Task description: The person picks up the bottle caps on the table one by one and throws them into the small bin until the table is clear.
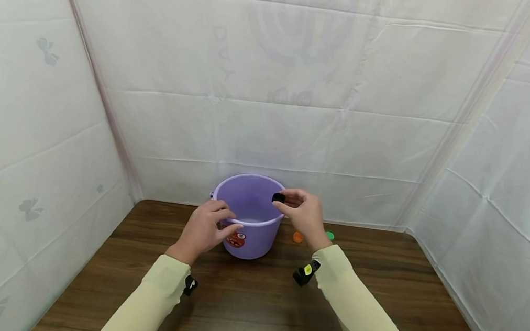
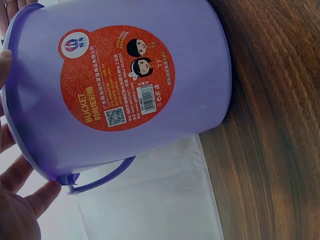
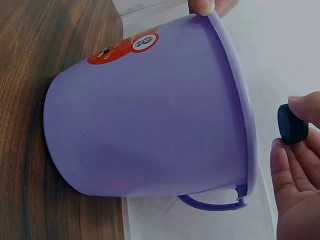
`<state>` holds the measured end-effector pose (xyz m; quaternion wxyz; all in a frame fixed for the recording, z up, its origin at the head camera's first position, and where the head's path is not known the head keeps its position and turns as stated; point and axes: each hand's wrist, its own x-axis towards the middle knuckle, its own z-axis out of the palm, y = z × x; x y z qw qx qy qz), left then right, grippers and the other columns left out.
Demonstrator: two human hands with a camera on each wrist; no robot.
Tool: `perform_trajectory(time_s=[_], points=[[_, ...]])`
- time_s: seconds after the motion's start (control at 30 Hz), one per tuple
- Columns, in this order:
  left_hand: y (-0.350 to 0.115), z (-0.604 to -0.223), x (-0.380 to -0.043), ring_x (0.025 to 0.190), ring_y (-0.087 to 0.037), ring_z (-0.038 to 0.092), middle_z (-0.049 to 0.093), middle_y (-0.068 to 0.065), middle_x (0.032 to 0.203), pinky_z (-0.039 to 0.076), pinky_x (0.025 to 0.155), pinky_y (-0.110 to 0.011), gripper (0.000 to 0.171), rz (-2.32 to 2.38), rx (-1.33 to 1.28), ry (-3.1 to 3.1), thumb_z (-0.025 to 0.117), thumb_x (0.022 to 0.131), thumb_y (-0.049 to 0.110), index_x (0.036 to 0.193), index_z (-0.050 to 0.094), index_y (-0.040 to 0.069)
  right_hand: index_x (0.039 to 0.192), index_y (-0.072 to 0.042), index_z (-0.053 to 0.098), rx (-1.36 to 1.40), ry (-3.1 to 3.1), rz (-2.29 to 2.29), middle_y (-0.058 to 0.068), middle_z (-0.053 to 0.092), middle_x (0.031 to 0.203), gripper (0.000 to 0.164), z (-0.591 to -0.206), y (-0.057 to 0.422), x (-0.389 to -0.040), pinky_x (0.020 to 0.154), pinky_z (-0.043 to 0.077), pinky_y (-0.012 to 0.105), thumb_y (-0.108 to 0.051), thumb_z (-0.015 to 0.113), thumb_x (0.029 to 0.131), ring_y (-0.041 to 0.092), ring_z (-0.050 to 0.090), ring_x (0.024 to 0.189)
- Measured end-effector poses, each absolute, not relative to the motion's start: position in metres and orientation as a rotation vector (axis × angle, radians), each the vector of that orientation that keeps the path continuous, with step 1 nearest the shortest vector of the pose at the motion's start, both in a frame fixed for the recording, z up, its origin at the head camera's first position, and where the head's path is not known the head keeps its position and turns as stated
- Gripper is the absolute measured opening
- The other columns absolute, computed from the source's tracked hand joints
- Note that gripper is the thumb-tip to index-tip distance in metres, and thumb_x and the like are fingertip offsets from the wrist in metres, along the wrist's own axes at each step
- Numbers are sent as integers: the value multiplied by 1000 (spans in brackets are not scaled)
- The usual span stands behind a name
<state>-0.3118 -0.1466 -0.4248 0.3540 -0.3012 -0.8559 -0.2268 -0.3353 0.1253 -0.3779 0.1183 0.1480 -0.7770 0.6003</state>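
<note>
A purple bucket (image 1: 251, 243) with a red sticker (image 2: 117, 77) stands upright on the table. My left hand (image 1: 200, 231) grips the near left part of its rim, thumb on the near side. In the right wrist view, that hand shows at the top, on the bucket's rim. Between thumb and fingers my right hand (image 1: 307, 216) pinches a small round black cap (image 3: 291, 125). In the head view, the cap is at the right side of the bucket's rim; in the right wrist view, a gap shows between them.
An orange cap (image 1: 297, 237) and a green cap (image 1: 330, 235) lie on the dark wooden table (image 1: 243, 311), right of the bucket. The green one is partly hidden by my right wrist. White sheets (image 1: 296, 136) hang behind and at both sides.
</note>
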Motion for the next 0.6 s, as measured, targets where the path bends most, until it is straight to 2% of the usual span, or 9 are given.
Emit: perform_trajectory(time_s=[0.6], points=[[-147, -426, -313, 84, -18, 60, 67, 1, 88, 56, 79, -38, 25, -576, -782, -2215, 89, 80, 34, 88, 78, 14, 111, -9, 77, 424, -2334, 1635, 12, 77, 111, 33, -378, 114, -346, 88, 60, 36, -20, 88, 82, 25, 74, 101]])
